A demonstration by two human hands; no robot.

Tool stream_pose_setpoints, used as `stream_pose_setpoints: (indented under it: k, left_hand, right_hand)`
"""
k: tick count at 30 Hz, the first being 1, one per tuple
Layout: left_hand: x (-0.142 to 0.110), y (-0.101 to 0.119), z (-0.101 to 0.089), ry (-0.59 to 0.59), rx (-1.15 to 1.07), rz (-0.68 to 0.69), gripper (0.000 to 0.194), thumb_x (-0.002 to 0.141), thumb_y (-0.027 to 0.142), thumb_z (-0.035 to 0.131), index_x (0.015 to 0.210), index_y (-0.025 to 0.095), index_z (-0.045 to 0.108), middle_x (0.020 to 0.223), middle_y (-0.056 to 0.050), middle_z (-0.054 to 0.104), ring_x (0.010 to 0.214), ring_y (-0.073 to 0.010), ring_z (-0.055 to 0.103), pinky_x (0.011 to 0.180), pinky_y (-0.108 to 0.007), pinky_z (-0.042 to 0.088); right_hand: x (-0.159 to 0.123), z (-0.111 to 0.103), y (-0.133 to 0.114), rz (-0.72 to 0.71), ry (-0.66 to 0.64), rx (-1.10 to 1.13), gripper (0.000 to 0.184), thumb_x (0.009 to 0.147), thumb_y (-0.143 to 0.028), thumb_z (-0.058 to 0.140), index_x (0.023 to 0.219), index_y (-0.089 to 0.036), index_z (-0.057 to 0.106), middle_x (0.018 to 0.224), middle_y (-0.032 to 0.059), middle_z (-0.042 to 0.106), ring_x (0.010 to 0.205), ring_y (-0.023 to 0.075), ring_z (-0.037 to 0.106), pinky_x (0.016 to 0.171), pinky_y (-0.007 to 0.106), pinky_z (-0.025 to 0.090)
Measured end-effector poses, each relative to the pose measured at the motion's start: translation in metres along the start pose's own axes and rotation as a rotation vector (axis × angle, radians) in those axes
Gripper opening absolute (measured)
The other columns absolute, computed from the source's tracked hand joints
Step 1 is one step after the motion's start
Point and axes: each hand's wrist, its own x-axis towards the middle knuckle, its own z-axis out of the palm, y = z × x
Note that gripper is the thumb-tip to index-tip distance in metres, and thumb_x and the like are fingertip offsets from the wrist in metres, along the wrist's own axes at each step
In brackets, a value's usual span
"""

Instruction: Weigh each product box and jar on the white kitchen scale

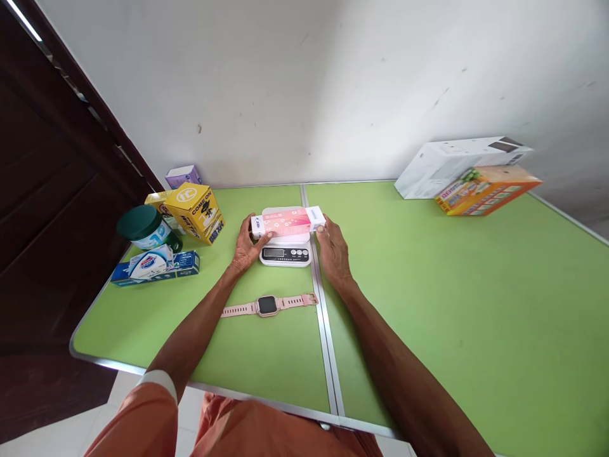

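Note:
A long pink and white box (287,222) lies level across the top of a white kitchen scale (309,256). My left hand (245,246) grips its left end, the thumb along the near edge. At the other end, my right hand (334,251) has its fingers closed round the box's right corner. Whether the box rests on the scale's plate or is held just over it, I cannot tell. The scale's dark display and buttons face me. Nearer the table's front edge lies a pink smartwatch (267,305), its strap stretched out flat.
To the left on the green table (451,304) stand a yellow box (197,212), a green-lidded tub (145,226), a purple box (183,176) and a blue carton (185,264). At the back right are a white box (432,165) and an orange box (495,190). A wall borders the back.

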Motion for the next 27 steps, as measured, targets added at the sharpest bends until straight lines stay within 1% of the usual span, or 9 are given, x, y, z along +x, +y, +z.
stream_pose_setpoints:
  k: [5, 9, 11, 15, 17, 19, 22, 25, 27]
  left_hand:
    - [0.0, 0.001, -0.001, 0.01, 0.012, 0.01, 0.091, 0.076, 0.072, 0.086, 0.144, 0.019, 0.057, 0.141, -0.018, 0.07, 0.124, -0.0325, 0.07, 0.106, -0.046, 0.059]
    - [0.001, 0.007, -0.004, 0.014, 0.005, 0.005, 0.087, 0.075, 0.072, 0.086, 0.138, 0.02, 0.059, 0.132, -0.016, 0.074, 0.117, -0.0318, 0.072, 0.103, -0.046, 0.06]
    - [0.001, 0.014, -0.007, 0.015, 0.01, 0.017, 0.086, 0.075, 0.074, 0.086, 0.136, 0.019, 0.059, 0.13, -0.017, 0.075, 0.116, -0.0322, 0.073, 0.103, -0.047, 0.06]
    - [-0.009, 0.035, -0.021, 0.052, 0.051, 0.065, 0.082, 0.077, 0.077, 0.082, 0.133, 0.021, 0.06, 0.129, -0.017, 0.074, 0.115, -0.0319, 0.072, 0.102, -0.048, 0.058]
    - [-0.02, 0.048, -0.034, 0.082, 0.085, 0.088, 0.08, 0.079, 0.078, 0.081, 0.132, 0.022, 0.061, 0.126, -0.015, 0.074, 0.111, -0.0311, 0.073, 0.098, -0.046, 0.058]
    - [-0.035, 0.061, -0.051, 0.118, 0.136, 0.107, 0.079, 0.081, 0.078, 0.08, 0.134, 0.022, 0.061, 0.125, -0.014, 0.074, 0.111, -0.0313, 0.072, 0.096, -0.044, 0.059]
    - [-0.061, 0.078, -0.083, 0.186, 0.226, 0.123, 0.079, 0.084, 0.076, 0.079, 0.138, 0.022, 0.062, 0.131, -0.015, 0.073, 0.119, -0.0337, 0.071, 0.101, -0.044, 0.059]
    - [-0.088, 0.089, -0.119, 0.253, 0.319, 0.126, 0.08, 0.086, 0.072, 0.08, 0.146, 0.022, 0.061, 0.139, -0.015, 0.071, 0.127, -0.0351, 0.068, 0.108, -0.044, 0.058]
    - [-0.103, 0.093, -0.144, 0.291, 0.381, 0.126, 0.082, 0.087, 0.071, 0.08, 0.15, 0.022, 0.059, 0.143, -0.015, 0.07, 0.13, -0.0354, 0.068, 0.111, -0.045, 0.057]
  right_hand:
    - [-0.001, 0.0, 0.001, 0.012, 0.006, 0.011, 0.063, 0.107, -0.071, 0.044, 0.141, -0.024, 0.07, 0.143, 0.0157, 0.07, 0.136, 0.0311, 0.063, 0.121, 0.055, 0.047]
    - [-0.003, -0.002, -0.001, 0.027, 0.005, -0.012, 0.061, 0.107, -0.069, 0.044, 0.138, -0.024, 0.072, 0.142, 0.0152, 0.072, 0.138, 0.0326, 0.061, 0.123, 0.058, 0.045]
    - [-0.004, -0.002, -0.005, 0.022, 0.003, -0.028, 0.059, 0.107, -0.067, 0.044, 0.137, -0.025, 0.073, 0.142, 0.0145, 0.072, 0.138, 0.0336, 0.06, 0.122, 0.06, 0.044]
    - [-0.004, -0.002, -0.026, -0.04, 0.0, -0.042, 0.055, 0.108, -0.065, 0.044, 0.137, -0.028, 0.073, 0.14, 0.0132, 0.073, 0.134, 0.034, 0.062, 0.116, 0.059, 0.05]
    - [-0.007, -0.001, -0.041, -0.084, -0.004, -0.048, 0.055, 0.109, -0.065, 0.043, 0.138, -0.029, 0.073, 0.138, 0.0128, 0.074, 0.132, 0.0343, 0.064, 0.113, 0.058, 0.052]
    - [-0.013, 0.001, -0.057, -0.123, -0.028, -0.045, 0.055, 0.11, -0.065, 0.041, 0.14, -0.03, 0.072, 0.136, 0.0122, 0.074, 0.131, 0.034, 0.065, 0.111, 0.056, 0.053]
    - [-0.026, 0.009, -0.078, -0.177, -0.106, -0.023, 0.056, 0.111, -0.065, 0.041, 0.145, -0.031, 0.07, 0.135, 0.0118, 0.074, 0.129, 0.0336, 0.066, 0.11, 0.054, 0.054]
    - [-0.038, 0.025, -0.095, -0.219, -0.207, 0.013, 0.058, 0.111, -0.066, 0.041, 0.152, -0.032, 0.065, 0.137, 0.0122, 0.073, 0.128, 0.0343, 0.067, 0.108, 0.054, 0.056]
    - [-0.045, 0.041, -0.105, -0.239, -0.282, 0.051, 0.061, 0.111, -0.068, 0.04, 0.156, -0.032, 0.062, 0.138, 0.0127, 0.073, 0.129, 0.0349, 0.066, 0.107, 0.055, 0.057]
